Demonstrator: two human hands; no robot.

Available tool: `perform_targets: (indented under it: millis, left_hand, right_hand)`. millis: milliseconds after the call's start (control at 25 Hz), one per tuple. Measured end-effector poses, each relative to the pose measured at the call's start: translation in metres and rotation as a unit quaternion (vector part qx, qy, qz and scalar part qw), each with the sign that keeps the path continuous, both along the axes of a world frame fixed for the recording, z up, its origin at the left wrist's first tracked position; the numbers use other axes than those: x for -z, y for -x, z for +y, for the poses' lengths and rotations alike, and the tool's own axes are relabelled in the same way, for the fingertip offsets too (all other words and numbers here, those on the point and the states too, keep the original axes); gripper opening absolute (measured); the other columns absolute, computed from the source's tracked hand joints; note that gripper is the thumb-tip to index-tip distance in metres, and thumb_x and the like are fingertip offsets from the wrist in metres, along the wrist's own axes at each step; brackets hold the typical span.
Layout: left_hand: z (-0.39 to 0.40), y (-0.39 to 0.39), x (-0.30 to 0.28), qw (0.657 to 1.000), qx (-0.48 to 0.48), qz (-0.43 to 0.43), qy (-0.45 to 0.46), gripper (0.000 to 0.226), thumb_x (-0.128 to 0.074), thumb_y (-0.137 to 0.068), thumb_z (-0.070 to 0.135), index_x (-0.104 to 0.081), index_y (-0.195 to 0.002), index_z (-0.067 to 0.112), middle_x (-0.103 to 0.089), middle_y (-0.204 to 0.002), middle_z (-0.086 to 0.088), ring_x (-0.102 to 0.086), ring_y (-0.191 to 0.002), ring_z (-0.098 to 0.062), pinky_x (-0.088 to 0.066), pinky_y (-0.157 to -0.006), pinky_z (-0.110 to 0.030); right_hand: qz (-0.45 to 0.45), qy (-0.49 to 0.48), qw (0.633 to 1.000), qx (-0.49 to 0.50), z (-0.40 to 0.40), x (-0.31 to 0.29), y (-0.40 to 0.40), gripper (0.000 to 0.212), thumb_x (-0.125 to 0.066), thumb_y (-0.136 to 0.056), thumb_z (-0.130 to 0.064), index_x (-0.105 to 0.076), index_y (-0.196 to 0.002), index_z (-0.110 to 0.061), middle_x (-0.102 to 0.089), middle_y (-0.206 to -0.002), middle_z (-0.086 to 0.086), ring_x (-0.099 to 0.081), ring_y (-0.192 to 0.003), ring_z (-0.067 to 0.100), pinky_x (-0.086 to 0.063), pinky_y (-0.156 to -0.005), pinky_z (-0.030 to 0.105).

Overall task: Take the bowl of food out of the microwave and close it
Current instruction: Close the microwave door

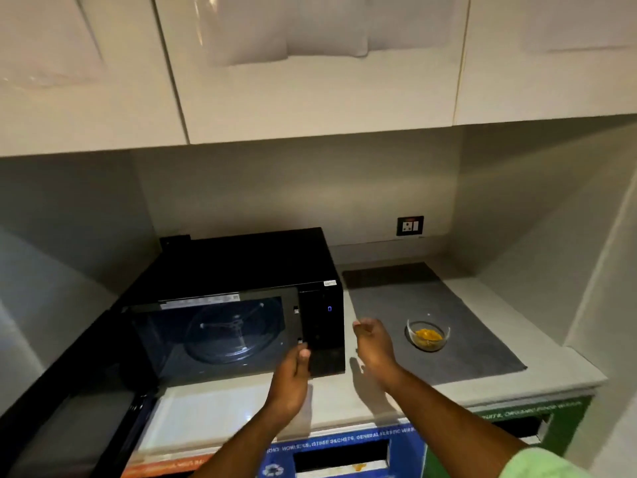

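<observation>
A black microwave (320,326) stands on the counter with its door (69,401) swung open to the left. Inside I see only the glass turntable (227,336). A clear glass bowl (428,334) with yellow food sits on a grey mat (465,305) to the right of the microwave. My left hand (293,377) is at the lower right corner of the oven opening, fingers loosely apart, holding nothing. Between the microwave and the bowl, my right hand (374,343) hovers open and empty.
White upper cabinets (310,63) hang overhead. A wall socket (410,225) is behind the mat. Below the counter edge are labelled blue (344,450) and green (551,419) waste bin fronts. A side wall closes the counter on the right.
</observation>
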State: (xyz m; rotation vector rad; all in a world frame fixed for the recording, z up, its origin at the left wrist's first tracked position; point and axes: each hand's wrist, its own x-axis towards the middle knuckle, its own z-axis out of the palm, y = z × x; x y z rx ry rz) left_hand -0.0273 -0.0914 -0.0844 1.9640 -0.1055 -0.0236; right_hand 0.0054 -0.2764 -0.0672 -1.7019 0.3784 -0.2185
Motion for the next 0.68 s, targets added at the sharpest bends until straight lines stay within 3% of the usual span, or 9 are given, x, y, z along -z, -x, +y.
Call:
perform_targets:
  millis: [80, 120, 240, 360, 520, 680]
  left_hand:
    - [0.036, 0.006, -0.019, 0.998, -0.009, -0.056, -0.036, 0.028, -0.034, -0.103, 0.036, -0.053, -0.123, 0.034, -0.057, -0.127, 0.007, -0.055, -0.124, -0.017, -0.040, -0.084, -0.008]
    - [0.053, 0.007, -0.031, 0.994, -0.021, -0.088, -0.061, 0.029, -0.035, -0.103, 0.035, -0.053, -0.125, 0.032, -0.057, -0.127, 0.006, -0.055, -0.122, -0.016, -0.040, -0.085, -0.010]
    - [0.102, 0.001, -0.062, 0.972, -0.073, -0.173, -0.140, 0.036, -0.041, -0.103, 0.027, -0.057, -0.133, 0.015, -0.058, -0.134, -0.006, -0.056, -0.122, -0.022, -0.041, -0.097, -0.024]
    - [0.156, -0.002, -0.092, 0.942, -0.145, -0.202, -0.225, 0.033, -0.046, -0.100, 0.023, -0.059, -0.129, 0.015, -0.059, -0.131, -0.009, -0.059, -0.118, -0.030, -0.047, -0.098, -0.038]
    - [0.232, 0.003, -0.112, 0.882, -0.252, -0.157, -0.366, 0.037, -0.058, -0.089, 0.019, -0.060, -0.122, 0.001, -0.060, -0.122, -0.027, -0.059, -0.110, -0.046, -0.050, -0.092, -0.050]
    - [0.285, 0.025, -0.115, 0.852, -0.316, -0.057, -0.413, 0.037, -0.059, -0.086, 0.018, -0.056, -0.114, -0.007, -0.056, -0.118, -0.035, -0.055, -0.107, -0.053, -0.049, -0.089, -0.054]
  right_hand:
    - [-0.052, 0.095, 0.994, -0.006, 0.020, -0.022, 0.003, 0.045, -0.058, -0.099, -0.030, -0.048, -0.141, -0.016, -0.051, -0.144, 0.009, -0.055, -0.128, 0.030, -0.048, -0.104, 0.040]
    - [-0.085, 0.154, 0.984, -0.002, 0.030, -0.031, 0.005, 0.051, -0.060, -0.098, -0.030, -0.044, -0.145, -0.017, -0.047, -0.148, 0.007, -0.051, -0.134, 0.028, -0.046, -0.106, 0.038]
    - [-0.159, 0.300, 0.940, -0.034, 0.048, -0.044, -0.001, 0.065, -0.062, -0.095, -0.027, -0.034, -0.153, -0.018, -0.034, -0.162, 0.002, -0.031, -0.150, 0.023, -0.035, -0.117, 0.038]
    - [-0.189, 0.425, 0.882, -0.079, 0.059, -0.055, -0.018, 0.064, -0.055, -0.098, -0.029, -0.031, -0.156, -0.019, -0.031, -0.164, 0.001, -0.022, -0.154, 0.019, -0.025, -0.124, 0.038]
    - [-0.189, 0.512, 0.829, -0.125, 0.066, -0.063, -0.040, 0.057, -0.048, -0.101, -0.030, -0.034, -0.155, -0.015, -0.036, -0.162, 0.003, -0.025, -0.153, 0.020, -0.017, -0.126, 0.037]
    - [-0.182, 0.558, 0.799, -0.131, 0.062, -0.057, -0.055, 0.052, -0.039, -0.105, -0.029, -0.034, -0.155, -0.016, -0.034, -0.163, 0.002, -0.025, -0.153, 0.019, -0.015, -0.126, 0.038]
